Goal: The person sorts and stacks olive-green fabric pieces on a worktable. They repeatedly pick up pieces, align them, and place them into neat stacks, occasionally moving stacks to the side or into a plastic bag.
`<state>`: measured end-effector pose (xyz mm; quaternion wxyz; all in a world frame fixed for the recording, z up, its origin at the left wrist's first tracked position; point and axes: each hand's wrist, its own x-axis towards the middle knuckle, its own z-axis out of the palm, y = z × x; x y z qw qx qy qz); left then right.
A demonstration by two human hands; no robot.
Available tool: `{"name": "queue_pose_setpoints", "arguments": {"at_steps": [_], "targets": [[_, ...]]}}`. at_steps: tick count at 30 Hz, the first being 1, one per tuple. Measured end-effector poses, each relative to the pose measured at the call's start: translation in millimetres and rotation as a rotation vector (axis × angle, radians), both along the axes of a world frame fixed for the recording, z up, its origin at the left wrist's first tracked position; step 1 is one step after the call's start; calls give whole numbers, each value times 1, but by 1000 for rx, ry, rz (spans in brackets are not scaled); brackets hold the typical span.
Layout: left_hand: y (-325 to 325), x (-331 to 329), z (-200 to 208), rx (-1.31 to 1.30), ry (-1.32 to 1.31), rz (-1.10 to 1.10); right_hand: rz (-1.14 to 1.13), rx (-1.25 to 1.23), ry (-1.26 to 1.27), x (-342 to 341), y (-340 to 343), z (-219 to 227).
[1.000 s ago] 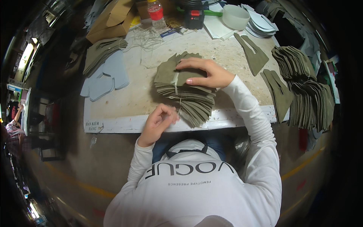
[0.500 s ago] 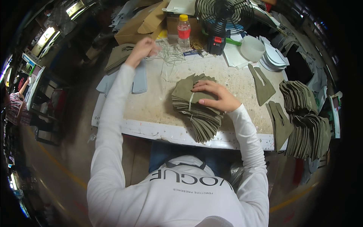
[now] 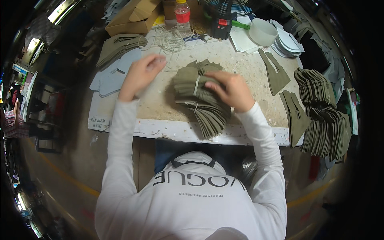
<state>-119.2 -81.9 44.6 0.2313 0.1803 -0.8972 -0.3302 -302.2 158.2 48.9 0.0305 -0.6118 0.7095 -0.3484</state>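
On the worktable lies a bundle of olive-green cut fabric pieces point(image 3: 185, 89), its layers fanned out toward the near edge. A thin pale tie runs across the bundle. My right hand point(image 3: 236, 90) grips the bundle's right side, fingers over the top and thumb against the fabric. My left hand point(image 3: 140, 77) is raised over the table to the left, apart from the bundle. Its fingers are bent and slightly blurred, so whether anything is between them cannot be made out. A tangle of pale string point(image 3: 170, 42) lies beyond it.
Light-blue fabric pieces point(image 3: 109, 78) and an olive stack point(image 3: 120, 46) lie at left. Further back are a cardboard box point(image 3: 130, 22), a bottle point(image 3: 182, 16), a fan point(image 3: 228, 8) and a white tape roll point(image 3: 263, 33). Olive bundles point(image 3: 326, 126) line the right side.
My left hand has come back toward me from near the string tangle. My right hand stays on the bundle, with its wrist raised and fingers bent more. The whole view has shifted slightly.
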Motion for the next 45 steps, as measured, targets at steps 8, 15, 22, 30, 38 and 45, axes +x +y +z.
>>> {"name": "queue_pose_setpoints", "arguments": {"at_steps": [8,15,22,30,38,45], "targets": [[100,58,-34,716,-7,48,-272,-303,-1001,-98,-3,-51],[104,42,-47,623,65,65,-539,-118,-875,-159,46,-84],[110,17,-22,354,96,6,-591,-292,51,-161,30,-54],[110,-54,14,-122,155,-491,-490,79,24,-200,-21,-62],[118,-200,-35,-578,-365,-498,-480,81,57,-194,-11,-68],[120,-197,-64,-541,-277,-433,-321,162,-49,-202,-16,-52]]}}
